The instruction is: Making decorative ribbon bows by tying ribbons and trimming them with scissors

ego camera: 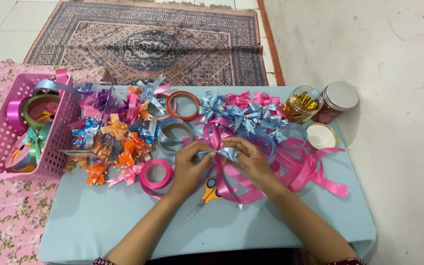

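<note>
The near edge of the light blue table (99,221) runs across the bottom of the view, and the strip of cloth between that edge and the hands lies bare except for the two forearms crossing it. Yellow-handled scissors (208,194) lie just behind this strip, partly under the wrists.

Above them both hands meet at the table's middle. The left hand (186,164) and the right hand (251,159) each pinch one side of a small silver-blue ribbon bow (223,153), fingers curled tight around it, thumbs and forefingers nearly touching. The bow sits over a tangle of loose pink ribbon (310,172) that spills toward the right edge.

A pink ribbon roll (156,175) rests just left of the left hand. Farther left, a heap of finished bows (119,135) in orange, blue and purple crowds the table beside a pink plastic basket (6,147) holding more rolls. Behind the hands lie an orange roll (183,105), blue and pink bows (244,114), a clear jar of gold twist ties (302,104) and a jar with a silver lid (338,99).

Beyond the table lies a patterned rug (148,44) on pale tile; a white wall (398,73) closes the right side.
</note>
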